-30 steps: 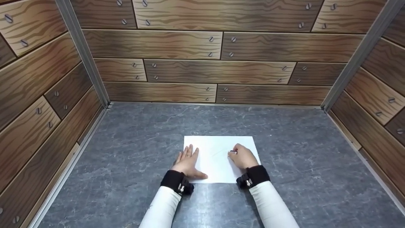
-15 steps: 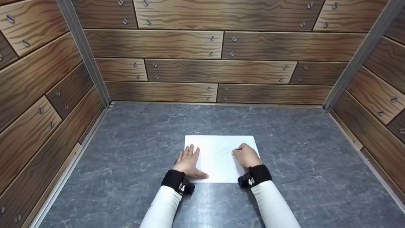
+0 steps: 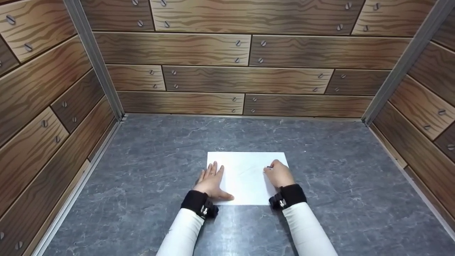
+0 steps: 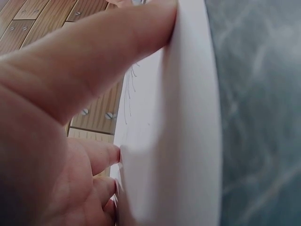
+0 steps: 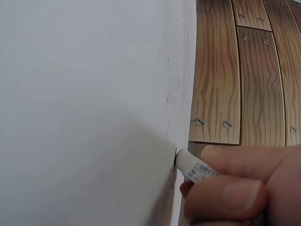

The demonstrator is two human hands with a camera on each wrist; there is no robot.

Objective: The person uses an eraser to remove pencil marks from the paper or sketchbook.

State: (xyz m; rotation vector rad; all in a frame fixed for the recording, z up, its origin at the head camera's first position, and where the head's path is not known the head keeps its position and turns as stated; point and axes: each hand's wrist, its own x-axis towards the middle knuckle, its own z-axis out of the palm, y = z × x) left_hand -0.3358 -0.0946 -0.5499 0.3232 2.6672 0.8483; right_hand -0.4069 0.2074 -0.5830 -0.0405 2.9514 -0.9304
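A white sheet of paper (image 3: 247, 190) lies flat on the grey marbled surface. My left hand (image 3: 210, 184) rests on its left part with fingers spread and the thumb near the front edge. Over the right part, my right hand (image 3: 280, 175) pinches a white eraser (image 5: 188, 164) in a printed sleeve. The eraser's end touches the paper in the right wrist view. Thin pencil lines (image 4: 131, 87) show on the sheet in the left wrist view. Part of the eraser is hidden by the fingers.
Wood-patterned walls (image 3: 245, 80) enclose the back and both sides of the grey marbled surface (image 3: 170, 142). Small dark specks (image 5: 168, 98) dot the paper beyond the eraser. A black strap with a small camera sits on each wrist.
My right hand has shifted a little to the right across the paper with the eraser. The left hand stays in the same place on the sheet.
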